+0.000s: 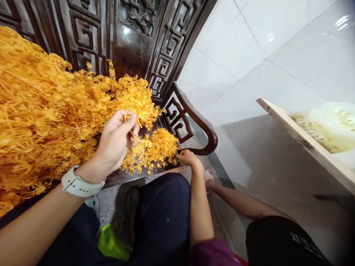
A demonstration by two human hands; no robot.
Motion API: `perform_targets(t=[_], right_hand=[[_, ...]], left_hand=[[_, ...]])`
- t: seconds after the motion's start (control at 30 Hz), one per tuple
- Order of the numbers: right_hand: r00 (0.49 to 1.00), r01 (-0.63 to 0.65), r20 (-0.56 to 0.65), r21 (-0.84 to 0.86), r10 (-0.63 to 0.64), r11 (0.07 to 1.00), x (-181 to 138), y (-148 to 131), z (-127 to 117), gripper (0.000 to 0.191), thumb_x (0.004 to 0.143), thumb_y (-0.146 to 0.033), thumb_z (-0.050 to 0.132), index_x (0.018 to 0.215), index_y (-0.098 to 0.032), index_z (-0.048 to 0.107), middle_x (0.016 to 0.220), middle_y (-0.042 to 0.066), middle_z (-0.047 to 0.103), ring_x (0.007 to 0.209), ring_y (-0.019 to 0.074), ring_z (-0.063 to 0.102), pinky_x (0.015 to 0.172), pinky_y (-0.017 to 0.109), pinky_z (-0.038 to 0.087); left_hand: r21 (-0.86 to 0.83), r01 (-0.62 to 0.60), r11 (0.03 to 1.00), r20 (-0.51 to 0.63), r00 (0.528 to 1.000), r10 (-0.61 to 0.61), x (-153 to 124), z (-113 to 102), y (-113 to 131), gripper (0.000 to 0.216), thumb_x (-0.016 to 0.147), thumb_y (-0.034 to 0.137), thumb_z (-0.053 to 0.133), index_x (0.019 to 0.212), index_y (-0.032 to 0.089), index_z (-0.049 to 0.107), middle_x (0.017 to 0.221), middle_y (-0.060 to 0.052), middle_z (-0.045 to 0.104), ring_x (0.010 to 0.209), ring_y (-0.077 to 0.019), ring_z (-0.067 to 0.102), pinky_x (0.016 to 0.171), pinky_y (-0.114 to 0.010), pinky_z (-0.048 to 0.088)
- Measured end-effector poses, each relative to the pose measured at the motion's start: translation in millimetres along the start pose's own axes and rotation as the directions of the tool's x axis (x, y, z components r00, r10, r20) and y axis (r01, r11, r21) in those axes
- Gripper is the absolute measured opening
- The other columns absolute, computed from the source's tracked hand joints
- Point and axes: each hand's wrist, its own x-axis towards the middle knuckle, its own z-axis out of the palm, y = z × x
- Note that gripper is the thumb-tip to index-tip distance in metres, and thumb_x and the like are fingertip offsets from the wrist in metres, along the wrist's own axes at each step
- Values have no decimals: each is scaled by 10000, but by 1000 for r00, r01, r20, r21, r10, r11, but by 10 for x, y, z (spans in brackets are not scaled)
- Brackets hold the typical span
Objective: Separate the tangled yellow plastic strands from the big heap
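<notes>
A large heap of dried orange branching sprigs point(47, 111) covers the left of a dark carved wooden bench point(119, 179). My left hand point(115, 142), with a white wristwatch point(83, 183) on its wrist, pinches a thin orange stem between thumb and fingers above the heap's edge. A smaller orange clump point(155, 147) lies on the seat between my hands. My right hand point(188, 159) rests with loose, empty fingers at the clump's right edge, on the bench's front rim.
The bench's fretwork back point(85, 37) and curved armrest point(205, 129) rise behind the sprigs. White tiles point(230, 48) cover the wall at right. A wooden board point(294, 129) juts in at right. Another person's bare leg point(244, 203) lies below, with a pink slipper point(208, 176).
</notes>
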Motion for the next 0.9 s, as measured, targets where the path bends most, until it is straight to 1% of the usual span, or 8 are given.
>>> perform_targets(t=[0.17,0.33,0.47,0.5,0.57,0.67,0.8,0.9], right_hand=[[932,-54,360,20,43,998,45,44,185,253,885,-282,765,703,-169,631,633,46,729,590,171,713,601,238,552],[956,50,289,28,-56,998,-28,-112,100,338,994,-302,661,696,-175,566,630,18,654,581,132,624,593,230,493],[960,240,141,28,-242,970,-501,-418,-127,302,991,-371,687,776,-181,591,719,-5,622,696,132,560,653,239,424],[934,336,106,59,-341,940,-659,-516,-176,296,997,-432,684,842,-188,617,780,-9,639,747,134,566,687,238,428],[766,624,35,195,-641,756,-950,-709,-245,341,1047,-510,598,930,-195,656,824,2,653,758,145,570,695,259,433],[610,767,-137,351,-781,537,-1194,-923,-246,424,1112,-534,449,935,-208,655,773,-1,605,702,143,539,680,282,434],[554,777,-323,531,-767,338,-1195,-1059,-87,386,1029,-538,648,1274,-242,614,940,22,675,808,164,635,722,301,506],[535,752,-317,601,-783,270,-1183,-1125,31,373,942,-425,807,1235,-252,654,939,11,712,809,160,680,722,301,541]], left_hand=[[-79,32,996,45,999,-28,-7,-24,6,117,995,186,615,904,209,544,629,26,532,517,-84,439,485,-159,388],[-114,55,992,75,996,-46,-26,-17,22,121,994,204,633,908,207,547,656,25,560,510,-78,473,468,-152,398],[-105,65,992,115,992,-53,-49,-4,11,120,954,209,708,940,209,589,701,21,614,537,-79,535,488,-153,456],[-98,63,993,125,991,-50,-52,-2,4,132,938,213,735,945,207,603,721,20,624,560,-80,559,503,-154,474],[-87,53,995,138,990,-41,-54,1,-11,162,902,218,786,946,196,632,790,15,640,634,-84,614,540,-158,511],[-84,48,995,137,990,-36,-50,6,-25,182,862,223,823,943,178,666,914,-2,658,768,-107,686,580,-177,549],[-95,89,992,151,986,-74,-47,10,-24,148,898,274,762,987,173,701,1035,-52,712,905,-162,741,669,-238,609],[-129,115,985,187,978,-89,-49,13,-29,182,923,298,713,1048,165,723,1106,-91,748,993,-176,744,835,-283,635]])
